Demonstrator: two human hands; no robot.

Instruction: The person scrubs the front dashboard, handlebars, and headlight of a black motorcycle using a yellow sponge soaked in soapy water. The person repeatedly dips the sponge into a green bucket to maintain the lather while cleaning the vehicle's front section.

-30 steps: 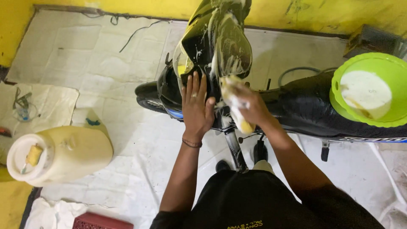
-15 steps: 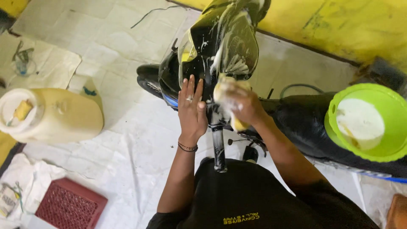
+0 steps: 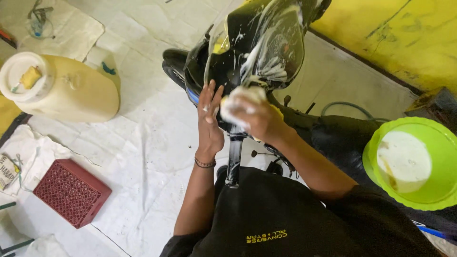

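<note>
Fingers (image 3: 238, 107) of the right hand (image 3: 254, 119) closed round a soapy sponge (image 3: 240, 97) against the motorcycle's fairing (image 3: 266, 52); left hand (image 3: 209, 116) lay spread flat beside. Sponge looked soft, light, slippery; best gripped whole.

Informal motorcycle wash or small repair bay, likely a backyard or garage workshop. A black motorcycle (image 3: 257, 52) stands on a pale tiled floor (image 3: 143, 128) that looks wet and grimy, its front fairing streaked with white soap foam. A scuffed yellow wall (image 3: 404, 38) runs along the floor's far right edge. A bright green basin (image 3: 428, 190) of sudsy water sits on the bike's seat. A big cream plastic jug (image 3: 66, 88) lies on its side near the floor's left edge, with a red plastic crate (image 3: 71, 192) nearer the camera. Rags (image 3: 57, 28) and small tools lie at the top left corner. A hose (image 3: 347, 107) curls behind the bike.
</note>
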